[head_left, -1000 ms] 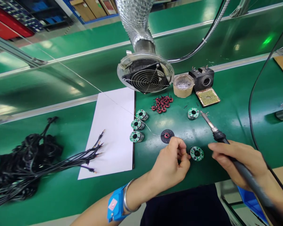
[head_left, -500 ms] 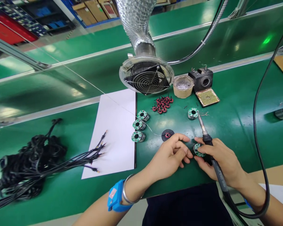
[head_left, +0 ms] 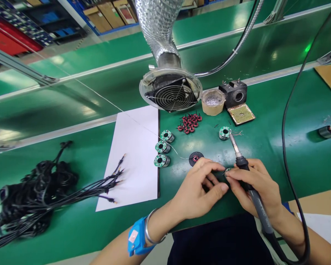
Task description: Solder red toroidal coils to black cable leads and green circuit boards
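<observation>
My right hand [head_left: 260, 186] is closed around a soldering iron [head_left: 255, 200], whose metal tip slants up and away across the bench. The thumb and forefinger of that hand meet at a small round part with a green circuit board [head_left: 228, 170], mostly hidden by the fingers. Close on its left, my left hand [head_left: 200, 187] has thumb and fingers apart, its fingertips near the part; whether they touch it I cannot tell. Past the iron's tip stands a metal cylinder with a green ring board [head_left: 224, 133]. A black disc [head_left: 194, 158] with a red-and-black ring lies beyond my left hand.
Several board-topped cylinders [head_left: 162, 147] stand beside a white sheet [head_left: 138, 147]. Black cables [head_left: 38, 195] lie left. Behind are red-and-black rings [head_left: 189, 123], a solder-filled pot [head_left: 213, 103] and an iron stand [head_left: 234, 94]. A fume extractor [head_left: 171, 90] hangs overhead; the iron's cord [head_left: 285, 147] loops right.
The right fingers have moved over the green board, which is now mostly covered. My left thumb has spread away from its fingers. The iron remains in my right hand.
</observation>
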A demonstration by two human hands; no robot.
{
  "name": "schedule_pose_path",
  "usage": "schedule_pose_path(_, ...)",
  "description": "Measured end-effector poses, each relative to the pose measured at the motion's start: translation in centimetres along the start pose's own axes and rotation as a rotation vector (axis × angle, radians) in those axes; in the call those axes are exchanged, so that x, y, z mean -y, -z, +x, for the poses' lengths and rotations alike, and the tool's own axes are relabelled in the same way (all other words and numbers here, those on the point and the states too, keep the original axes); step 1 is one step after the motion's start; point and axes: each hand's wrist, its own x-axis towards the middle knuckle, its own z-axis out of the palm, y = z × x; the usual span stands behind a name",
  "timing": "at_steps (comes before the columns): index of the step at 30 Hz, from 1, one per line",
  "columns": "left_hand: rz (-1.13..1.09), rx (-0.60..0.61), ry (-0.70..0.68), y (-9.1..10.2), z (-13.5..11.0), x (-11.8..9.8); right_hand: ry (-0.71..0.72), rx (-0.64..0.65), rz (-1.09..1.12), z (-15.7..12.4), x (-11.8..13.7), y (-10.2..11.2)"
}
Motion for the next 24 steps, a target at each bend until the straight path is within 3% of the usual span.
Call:
schedule_pose_path(6, -0.007, -0.026, -0.032, -0.9, 0.6, 0.8, -0.057, -0.097, 0.073, -0.8, 0.2, 0.1)
schedule_pose_path(15, -0.044, -0.059, -0.061, -0.8, 0.6, 0.9, 0.029, -0.03, 0.004, -1.6, 0.0, -0.2)
schedule_pose_path(19, -0.179, -0.072, -0.011, -1.2, 0.7, 1.2, -0.002, -0.037, 0.023, -1.5, 0.4, 1.2)
schedule_pose_path(24, -0.206, -0.089, -0.004, -1.6, 0.6, 1.3, -0.095, 0.002, 0.024, -1.4, 1.8, 4.4)
